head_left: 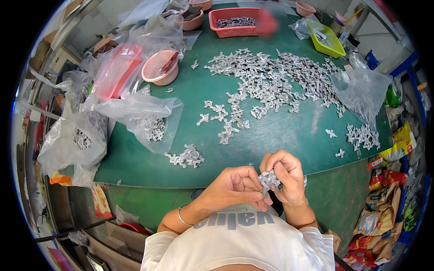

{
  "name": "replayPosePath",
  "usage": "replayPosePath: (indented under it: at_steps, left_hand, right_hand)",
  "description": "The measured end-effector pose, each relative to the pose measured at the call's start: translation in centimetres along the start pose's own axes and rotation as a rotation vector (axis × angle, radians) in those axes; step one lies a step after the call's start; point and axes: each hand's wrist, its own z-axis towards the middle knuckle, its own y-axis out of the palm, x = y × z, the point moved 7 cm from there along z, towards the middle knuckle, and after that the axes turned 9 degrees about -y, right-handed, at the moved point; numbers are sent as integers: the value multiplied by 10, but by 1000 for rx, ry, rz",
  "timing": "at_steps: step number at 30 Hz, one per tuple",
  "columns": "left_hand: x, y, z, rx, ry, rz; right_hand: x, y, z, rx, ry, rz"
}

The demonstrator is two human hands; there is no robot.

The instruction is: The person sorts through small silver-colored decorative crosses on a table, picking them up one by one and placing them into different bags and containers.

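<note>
Metal parts (270, 180): small cluster, between both hands' fingers.
Left fingers (246, 197): pinched on its left edge.
Right fingers (285, 174): clamped round its right side.
Tabletop (276, 133): ahead of fingers; small heap (187, 157) forward-left, big pile (266, 83) farther out.
Floor (334, 198): below fingers; parts could drop here if the pinch slips near the tabletop edge.

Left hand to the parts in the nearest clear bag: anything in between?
Yes: a small pile of loose parts lies on the table between the left hand and that bag. The bag's film also seems to cover at least some of its parts.
</note>
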Motion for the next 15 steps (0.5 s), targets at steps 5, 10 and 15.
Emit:
replayPosePath:
  at_steps: [5, 10, 15]
  left_hand:
    - [-2, 4, 11, 10, -3, 6]
    - [-3, 9, 24, 13, -33, 16]
    - [-4, 3, 37, 49, -42, 10]
  right_hand:
    - [-6, -12, -1, 35, -17, -1]
    - [-12, -28, -1, 55, -34, -53]
    - [-11, -42, 4, 104, -15, -42]
